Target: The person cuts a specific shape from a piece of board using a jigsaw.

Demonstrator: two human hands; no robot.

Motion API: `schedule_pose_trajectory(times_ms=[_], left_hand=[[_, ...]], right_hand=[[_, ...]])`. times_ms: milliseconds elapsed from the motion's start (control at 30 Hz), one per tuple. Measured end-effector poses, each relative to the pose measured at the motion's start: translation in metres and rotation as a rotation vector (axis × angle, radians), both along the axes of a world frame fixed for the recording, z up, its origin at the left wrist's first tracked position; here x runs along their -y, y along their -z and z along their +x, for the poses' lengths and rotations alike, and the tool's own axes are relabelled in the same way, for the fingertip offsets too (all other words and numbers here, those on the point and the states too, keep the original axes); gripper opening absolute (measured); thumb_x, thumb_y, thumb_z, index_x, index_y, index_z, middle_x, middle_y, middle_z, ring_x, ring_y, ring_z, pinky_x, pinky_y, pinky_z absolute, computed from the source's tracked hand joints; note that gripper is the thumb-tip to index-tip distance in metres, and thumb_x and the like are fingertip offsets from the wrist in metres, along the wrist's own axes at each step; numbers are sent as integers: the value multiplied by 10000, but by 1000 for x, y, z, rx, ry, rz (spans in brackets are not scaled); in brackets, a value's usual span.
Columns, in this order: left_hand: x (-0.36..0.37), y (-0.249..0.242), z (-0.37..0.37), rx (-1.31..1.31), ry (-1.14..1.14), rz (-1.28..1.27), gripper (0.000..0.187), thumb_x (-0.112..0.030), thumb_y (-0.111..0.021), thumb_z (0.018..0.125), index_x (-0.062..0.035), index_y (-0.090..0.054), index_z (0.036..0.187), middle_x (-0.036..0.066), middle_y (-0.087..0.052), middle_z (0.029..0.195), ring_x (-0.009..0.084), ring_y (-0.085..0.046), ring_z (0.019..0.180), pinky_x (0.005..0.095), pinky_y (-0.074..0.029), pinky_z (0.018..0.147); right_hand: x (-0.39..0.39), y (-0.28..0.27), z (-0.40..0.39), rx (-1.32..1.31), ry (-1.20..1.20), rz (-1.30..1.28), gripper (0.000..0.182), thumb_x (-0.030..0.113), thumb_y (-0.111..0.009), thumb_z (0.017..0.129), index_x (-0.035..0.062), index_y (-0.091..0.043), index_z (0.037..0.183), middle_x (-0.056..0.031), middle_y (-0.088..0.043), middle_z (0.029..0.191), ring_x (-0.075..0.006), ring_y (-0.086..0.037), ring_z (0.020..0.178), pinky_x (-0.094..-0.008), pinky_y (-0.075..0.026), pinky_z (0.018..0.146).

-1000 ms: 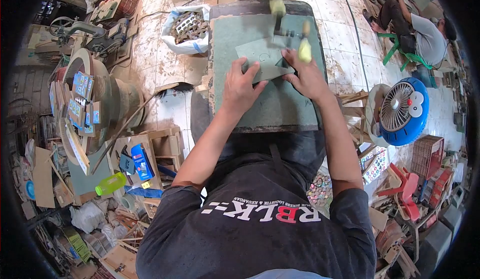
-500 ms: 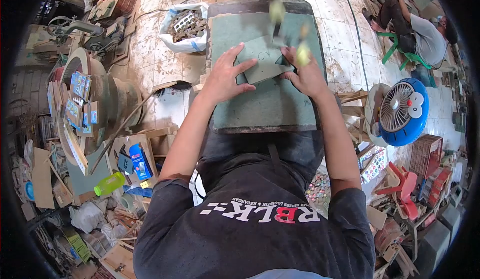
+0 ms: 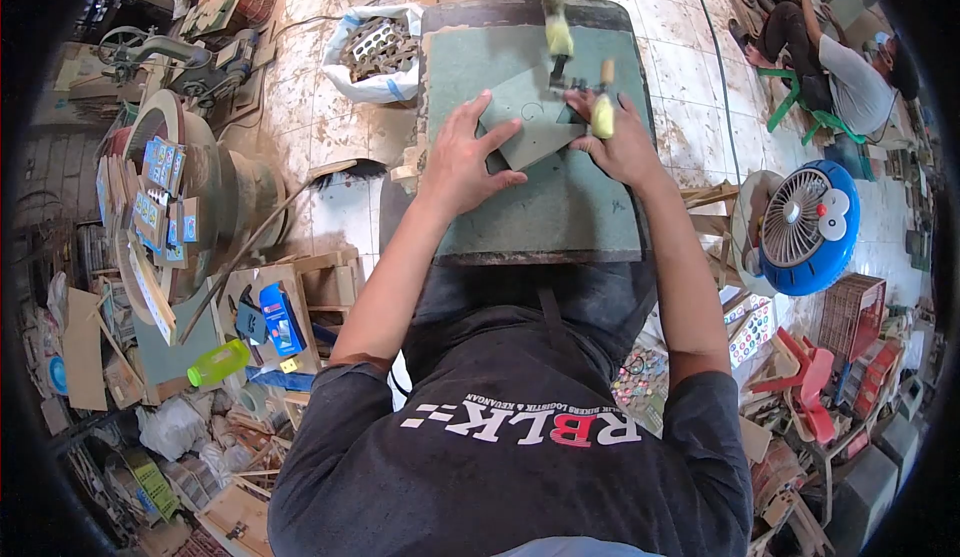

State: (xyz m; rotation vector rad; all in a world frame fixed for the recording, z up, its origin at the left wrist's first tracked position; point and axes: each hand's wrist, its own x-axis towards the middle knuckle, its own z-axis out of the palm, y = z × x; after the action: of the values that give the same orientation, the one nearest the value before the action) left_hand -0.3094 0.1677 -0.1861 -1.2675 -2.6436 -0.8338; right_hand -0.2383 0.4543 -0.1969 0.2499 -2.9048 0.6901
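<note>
A flat grey-green board (image 3: 535, 140) with a small curl drawn on it lies on the green worktable (image 3: 540, 212). My left hand (image 3: 468, 157) rests on the board's left side, fingers spread and thumb apart. At the right corner, my right hand (image 3: 622, 145) has its thumb and fingers around the board's edge; the machine partly covers these fingers. Over the board's far right part hangs the arm of what looks like a scroll saw (image 3: 557, 37), with yellowish padding and a knob. Its blade is too small to make out.
A white sack of dark cut pieces (image 3: 372, 57) stands left of the table. A blue fan (image 3: 808, 227) is at the right, and a person (image 3: 850, 77) sits on a green stool beyond. A brush (image 3: 350, 170) and a green bottle (image 3: 218, 363) lie left.
The saw arm and its knob, blurred before, now look sharp. The whole view has shifted slightly; both hands stay at the board with almost the same pose.
</note>
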Motion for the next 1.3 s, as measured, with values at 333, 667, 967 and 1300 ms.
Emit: schedule_pose_trajectory(times_ms=[333,667,967,1300], left_hand=[[-1,-4,8,-15,-54,-10,833,-422,-958,601,-292,-674,1373,162,-464,1539,418,-485,1354,534,-420,1117],[-5,-7,5,-21,-79,-60,816,-431,-946,596,-302,-685,1358,119,-488,1494,379,-509,1298,512,-433,1040],[-9,-7,11,-58,-113,-28,800,-445,-939,608,-294,-692,1354,136,-528,1440,377,-536,1253,496,-444,1003],[-18,-6,25,-91,-202,0,781,-424,-951,606,-264,-711,1331,153,-546,1403,373,-554,1200,492,-452,986]], right_hand=[[43,-7,26,-22,176,37,636,251,-757,906,168,-542,1499,-41,-476,1607,-418,-633,1210,-474,-558,984],[29,3,14,-36,162,-41,613,221,-769,894,150,-567,1469,-63,-533,1543,-371,-625,1232,-470,-554,984],[24,-2,7,-44,127,-85,602,211,-793,869,153,-599,1436,-56,-569,1509,-365,-609,1253,-456,-540,1022],[13,-5,-1,-161,17,-48,634,211,-812,852,149,-594,1444,-161,-580,1409,-402,-582,1240,-455,-457,1096]])
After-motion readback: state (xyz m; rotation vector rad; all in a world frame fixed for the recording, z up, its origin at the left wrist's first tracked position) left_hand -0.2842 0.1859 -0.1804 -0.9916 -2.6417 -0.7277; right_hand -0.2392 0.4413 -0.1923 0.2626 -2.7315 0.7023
